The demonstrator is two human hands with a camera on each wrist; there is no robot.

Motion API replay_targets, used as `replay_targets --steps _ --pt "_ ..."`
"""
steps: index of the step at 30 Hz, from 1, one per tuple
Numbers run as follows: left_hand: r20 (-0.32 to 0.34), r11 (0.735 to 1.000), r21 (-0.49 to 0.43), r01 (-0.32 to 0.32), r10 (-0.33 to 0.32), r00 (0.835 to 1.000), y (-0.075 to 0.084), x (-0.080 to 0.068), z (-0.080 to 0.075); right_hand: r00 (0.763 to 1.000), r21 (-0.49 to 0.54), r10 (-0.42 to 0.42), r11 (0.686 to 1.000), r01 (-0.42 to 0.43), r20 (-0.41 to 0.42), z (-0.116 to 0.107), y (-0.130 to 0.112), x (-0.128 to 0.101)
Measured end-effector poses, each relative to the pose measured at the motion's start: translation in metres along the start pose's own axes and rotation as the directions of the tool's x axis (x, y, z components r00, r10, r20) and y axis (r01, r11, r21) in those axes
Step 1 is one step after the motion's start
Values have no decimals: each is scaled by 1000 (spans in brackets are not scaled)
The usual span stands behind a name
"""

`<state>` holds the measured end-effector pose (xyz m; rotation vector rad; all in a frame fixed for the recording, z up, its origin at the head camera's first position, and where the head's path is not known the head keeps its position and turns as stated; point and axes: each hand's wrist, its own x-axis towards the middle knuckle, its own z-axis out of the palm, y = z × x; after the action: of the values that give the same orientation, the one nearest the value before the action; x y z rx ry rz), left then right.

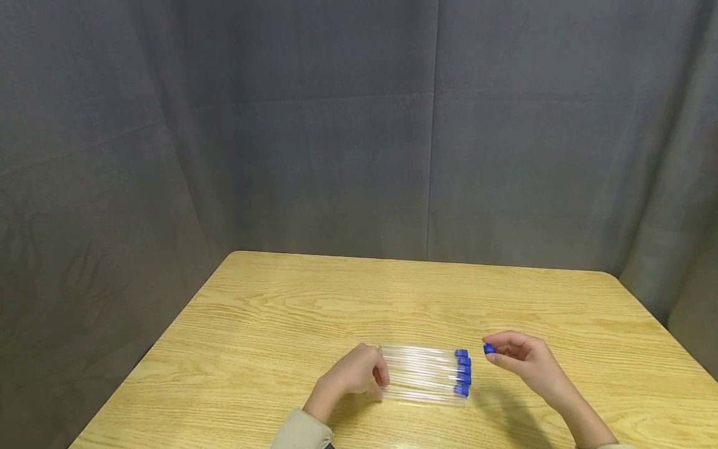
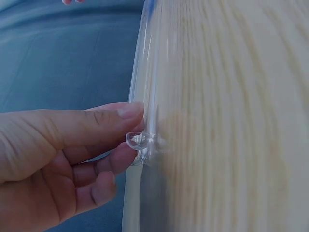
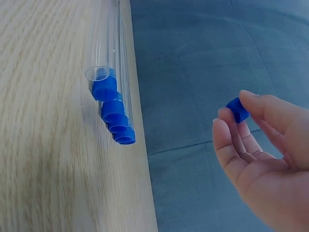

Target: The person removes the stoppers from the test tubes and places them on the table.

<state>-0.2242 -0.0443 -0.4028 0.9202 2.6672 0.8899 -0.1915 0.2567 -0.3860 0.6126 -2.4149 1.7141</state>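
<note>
right hand [image 1: 531, 365] pinches 1 blue cap [image 1: 490, 348]; left hand [image 1: 354, 372] holds clear tubes [image 1: 422, 375].

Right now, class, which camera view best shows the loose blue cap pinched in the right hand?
The right wrist view: the blue cap appears largest there, pinched in the right hand. The head view shows it small; the left wrist view doesn't show it.

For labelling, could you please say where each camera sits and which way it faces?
Head: head-worn, facing forward-down over yellow wooden table; left hand, right hand show.
Left wrist: wrist-worn, facing clear cylindrical tubes; left hand shows.
Right wrist: wrist-worn, facing a pinched blue cylindrical cap; right hand shows.
Head and right wrist share that cap.
</note>
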Motion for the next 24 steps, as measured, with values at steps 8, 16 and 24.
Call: replay_targets --steps 8,16,24 --pt "-8 1000 2 0 0 1000 2 -2 -1 997 17 3 1000 -4 81 -2 3 -1" --pt "-35 998 -59 -1 -1 999 -2 -2 -5 987 -10 58 998 -57 149 -4 5 -2" --pt "-51 997 -72 -10 6 999 -2 -3 -9 966 -24 123 992 -121 225 -4 11 -6"
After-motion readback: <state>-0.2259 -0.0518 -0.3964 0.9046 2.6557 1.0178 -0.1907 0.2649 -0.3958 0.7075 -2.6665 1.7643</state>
